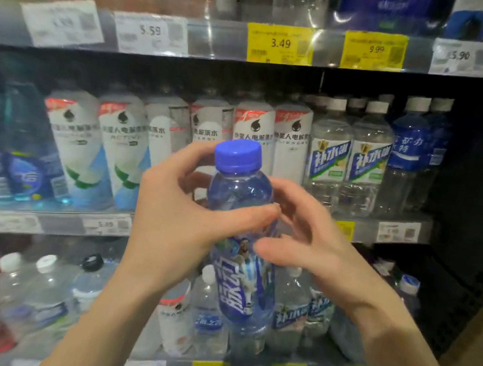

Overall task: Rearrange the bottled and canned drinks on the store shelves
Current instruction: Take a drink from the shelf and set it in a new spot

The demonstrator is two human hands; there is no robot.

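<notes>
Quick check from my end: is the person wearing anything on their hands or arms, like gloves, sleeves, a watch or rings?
Nothing worn shows. The left hand and right hand are bare, with no gloves, and no rings are visible on the fingers. Both wrists and forearms are uncovered down to the frame edge: no sleeves, watch or bracelet in view.

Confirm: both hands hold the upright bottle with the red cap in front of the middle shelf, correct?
Not quite: the cap is blue, not red, as the head view shows. The rest holds: the left hand and right hand both hold the upright bottle in front of the middle shelf.
</notes>
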